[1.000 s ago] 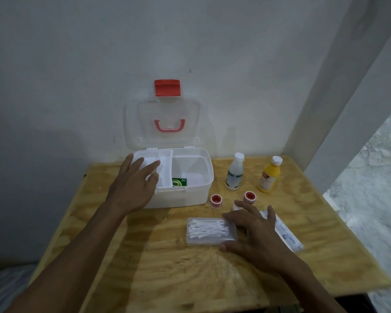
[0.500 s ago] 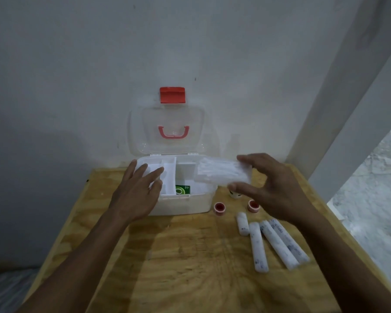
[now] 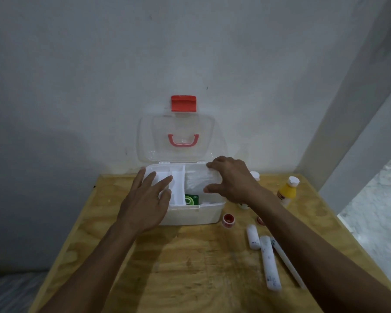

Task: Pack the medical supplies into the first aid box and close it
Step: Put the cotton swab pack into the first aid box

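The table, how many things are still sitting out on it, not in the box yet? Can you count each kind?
White rolls: 3
Small red-capped jars: 2, the second partly hidden by the right arm
Bottles: 2, yellow bottle and white bottle, mostly hidden
Total: 7

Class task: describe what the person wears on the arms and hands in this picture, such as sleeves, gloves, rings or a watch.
Both forearms are bare up to the picture's edge: no sleeves show. The left hand and right hand wear no gloves. No ring, watch or bracelet shows on the fingers or wrists.
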Demonstrator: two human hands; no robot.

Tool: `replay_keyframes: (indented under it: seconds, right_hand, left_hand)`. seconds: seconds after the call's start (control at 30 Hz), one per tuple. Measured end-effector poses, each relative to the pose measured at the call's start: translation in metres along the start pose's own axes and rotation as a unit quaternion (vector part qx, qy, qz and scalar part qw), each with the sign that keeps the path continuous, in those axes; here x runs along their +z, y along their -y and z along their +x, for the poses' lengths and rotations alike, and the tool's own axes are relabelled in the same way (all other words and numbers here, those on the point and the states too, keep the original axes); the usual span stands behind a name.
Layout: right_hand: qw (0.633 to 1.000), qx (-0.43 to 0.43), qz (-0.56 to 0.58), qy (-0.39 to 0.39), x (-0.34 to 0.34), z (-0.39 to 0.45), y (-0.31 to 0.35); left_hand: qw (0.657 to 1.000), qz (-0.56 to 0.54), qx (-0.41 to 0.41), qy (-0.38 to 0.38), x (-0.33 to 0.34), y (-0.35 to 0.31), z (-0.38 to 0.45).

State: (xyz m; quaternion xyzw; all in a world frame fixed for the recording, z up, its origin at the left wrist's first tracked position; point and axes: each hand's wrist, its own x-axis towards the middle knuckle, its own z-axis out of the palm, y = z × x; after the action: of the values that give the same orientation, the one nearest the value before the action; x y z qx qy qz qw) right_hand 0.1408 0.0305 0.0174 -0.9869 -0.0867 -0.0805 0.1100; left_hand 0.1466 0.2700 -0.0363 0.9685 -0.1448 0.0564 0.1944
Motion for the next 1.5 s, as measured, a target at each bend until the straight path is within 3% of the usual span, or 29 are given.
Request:
replay_keyframes:
  seconds: [0.53, 0.77, 1.0, 1.23, 1.33, 1.5]
  right_hand:
    - [0.998, 0.025, -0.022, 0.045, 0.015, 0.012, 0.018]
    - [0.996, 0.052, 0.012, 0.074, 0.015, 0.014, 0.022]
    - [0.985, 0.069, 0.127, 0.092, 0.015, 0.014, 0.023]
    - [0.984, 0.06, 0.116, 0.12, 0.009, 0.018, 0.025]
    - [0.99, 0.076, 0.084, 0.084, 0.014, 0.018, 0.033]
    - [0.98, 0.119, 0.161, -0.018, 0.021, 0.018, 0.049]
  left_hand:
    - [1.0, 0.004, -0.005, -0.009, 0.003, 0.0, 0.002]
    - [1.0, 0.0, -0.003, -0.006, 0.002, 0.0, 0.001]
    - [1.0, 0.009, -0.005, -0.007, 0.004, 0.002, 0.002]
    - [1.0, 0.003, -0.008, -0.004, 0.004, 0.001, 0.002]
    - [1.0, 0.003, -0.016, 0.0, 0.002, -0.001, 0.002]
    - [1.0, 0.005, -0.016, 0.004, 0.0, -0.002, 0.001]
